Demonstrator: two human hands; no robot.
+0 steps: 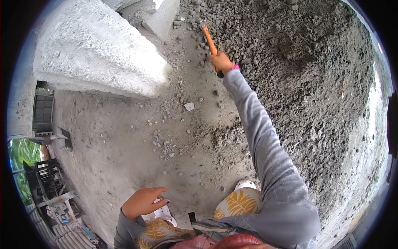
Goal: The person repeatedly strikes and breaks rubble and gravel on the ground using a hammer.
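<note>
My right arm reaches far forward, and my right hand (221, 63) is closed around an orange-handled hand tool (210, 40). Its small metal head, seemingly forked, points away from me at the edge of a heap of grey, crumbly gravel-like material (290, 50). The exact kind of tool is too small to tell. A dark end of the handle shows below my fist. Close to my body, my left hand (145, 202) hangs open over the ground near my left shoe, holding nothing, its fingers apart.
A large whitish block (99, 50) stands at the upper left, with another pale slab (159, 18) behind it. A flat white chip (189, 106) and loose crumbs lie on the dusty ground (112, 145). Stacked grey blocks (42, 106) and dark clutter (49, 178) line the left edge.
</note>
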